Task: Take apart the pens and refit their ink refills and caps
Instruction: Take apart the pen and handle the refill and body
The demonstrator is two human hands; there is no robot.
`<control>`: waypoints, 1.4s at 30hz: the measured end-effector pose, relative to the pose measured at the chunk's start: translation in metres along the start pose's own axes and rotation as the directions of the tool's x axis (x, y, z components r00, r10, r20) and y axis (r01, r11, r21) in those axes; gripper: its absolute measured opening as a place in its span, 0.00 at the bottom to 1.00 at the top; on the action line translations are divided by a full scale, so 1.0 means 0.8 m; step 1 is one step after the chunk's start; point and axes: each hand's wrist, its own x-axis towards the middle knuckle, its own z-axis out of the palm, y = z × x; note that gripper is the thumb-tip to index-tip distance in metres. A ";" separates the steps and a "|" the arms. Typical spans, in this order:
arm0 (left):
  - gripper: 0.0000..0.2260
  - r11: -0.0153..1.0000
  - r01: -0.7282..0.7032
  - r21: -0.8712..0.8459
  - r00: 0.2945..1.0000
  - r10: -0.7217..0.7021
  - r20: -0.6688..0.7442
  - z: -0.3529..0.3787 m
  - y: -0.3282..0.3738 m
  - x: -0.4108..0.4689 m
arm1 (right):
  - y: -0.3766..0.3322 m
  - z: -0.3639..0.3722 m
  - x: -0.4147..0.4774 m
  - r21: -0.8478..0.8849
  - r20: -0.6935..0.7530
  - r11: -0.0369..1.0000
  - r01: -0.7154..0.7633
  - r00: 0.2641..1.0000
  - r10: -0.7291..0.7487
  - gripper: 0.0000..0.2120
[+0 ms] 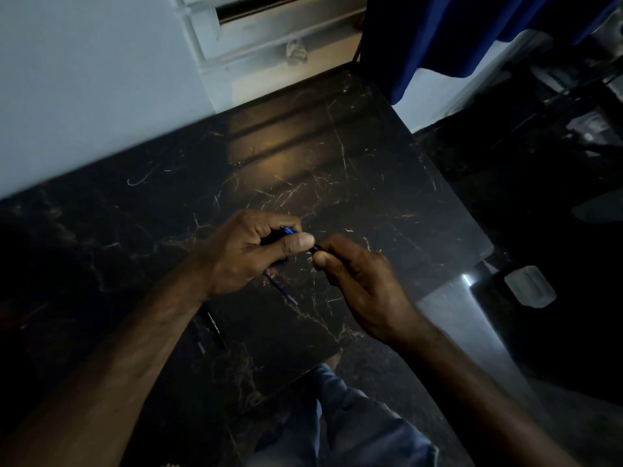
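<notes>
My left hand (256, 251) is closed around a dark pen with a blue part (288, 230) showing between the fingers. My right hand (357, 281) pinches the pen's dark end (314, 249) just beside my left thumb, so both hands meet over the middle of the black marble table (337, 156). A thin blue ink refill (281, 287) lies on the table below my left hand. A black pen barrel (213, 326) with white print lies under my left forearm, partly hidden.
The table's right edge drops to a dark floor with a pale plastic container (529, 286). A blue curtain (438, 38) hangs at the back right, beside a white wall and window frame. My knee in blue jeans (344, 419) shows below the near edge.
</notes>
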 end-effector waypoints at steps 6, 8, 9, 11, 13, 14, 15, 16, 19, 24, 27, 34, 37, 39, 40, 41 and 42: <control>0.23 0.996 0.031 -0.082 0.999 -0.029 0.021 0.004 -0.006 0.011 | 0.008 0.002 0.002 -0.129 -0.031 0.992 0.018 0.999 -0.022 0.13; 0.24 0.997 0.038 -0.074 0.999 -0.036 0.029 0.002 -0.007 0.012 | 0.008 0.004 0.003 -0.143 -0.022 0.989 0.035 0.999 -0.038 0.12; 0.24 0.998 0.040 -0.046 0.999 -0.038 0.035 -0.001 -0.007 0.013 | 0.008 0.005 0.003 -0.137 -0.018 0.990 0.042 0.999 -0.045 0.11; 0.23 0.998 0.056 0.029 0.996 -0.058 0.067 -0.009 -0.005 0.016 | 0.008 0.007 0.003 -0.121 -0.018 0.992 0.041 0.999 -0.043 0.11; 0.19 0.996 0.067 0.060 0.995 -0.071 0.066 -0.011 -0.003 0.019 | 0.010 0.006 0.005 -0.111 -0.030 0.993 0.032 0.999 -0.035 0.12; 0.15 0.997 0.060 0.043 0.998 -0.061 0.032 -0.009 -0.003 0.020 | 0.010 0.005 0.006 -0.109 -0.038 0.994 0.033 0.999 -0.038 0.12; 0.11 0.999 0.044 0.015 0.999 -0.044 -0.017 -0.005 -0.003 0.022 | 0.012 0.004 0.007 -0.109 -0.047 0.993 0.039 0.998 -0.045 0.11; 0.08 0.999 0.030 -0.016 0.997 -0.031 -0.069 -0.002 -0.004 0.024 | 0.013 0.003 0.009 -0.110 -0.054 0.993 0.045 0.997 -0.051 0.10; 0.08 0.995 0.011 -0.096 0.990 -0.024 -0.137 0.001 -0.012 0.027 | 0.017 0.000 0.011 -0.095 -0.063 0.995 0.009 0.998 -0.015 0.09; 0.06 0.973 -0.014 -0.228 0.986 -0.025 -0.164 0.008 -0.024 0.028 | 0.022 -0.011 0.012 -0.080 -0.105 0.996 -0.025 0.994 0.016 0.12; 0.06 0.964 0.001 -0.266 0.977 -0.057 -0.206 0.015 -0.026 0.031 | 0.026 -0.010 0.011 -0.084 -0.107 0.996 -0.018 0.994 0.009 0.13; 0.12 0.980 0.002 -0.200 0.952 -0.063 -0.299 0.023 -0.024 0.041 | 0.022 -0.002 0.015 -0.077 -0.101 0.997 -0.023 0.995 0.015 0.10; 0.13 0.992 0.014 -0.127 0.950 -0.053 -0.307 0.024 -0.017 0.046 | 0.023 -0.006 0.017 -0.063 -0.114 0.998 -0.026 0.993 0.019 0.11; 0.16 0.998 0.005 -0.068 0.944 -0.027 -0.329 0.026 -0.012 0.048 | 0.025 -0.009 0.017 -0.074 -0.116 0.997 -0.026 0.993 0.017 0.12; 0.19 1.000 -0.002 -0.031 0.939 -0.009 -0.345 0.027 -0.012 0.049 | 0.024 -0.010 0.017 -0.088 -0.112 0.996 -0.023 0.994 0.013 0.13; 0.21 1.000 -0.010 -0.001 0.933 0.009 -0.359 0.028 -0.013 0.050 | 0.023 -0.010 0.017 -0.102 -0.104 0.995 -0.020 0.995 0.009 0.13; 0.22 1.000 -0.015 0.014 0.929 0.019 -0.369 0.030 -0.014 0.050 | 0.022 -0.009 0.018 -0.111 -0.095 0.994 -0.015 0.995 0.004 0.13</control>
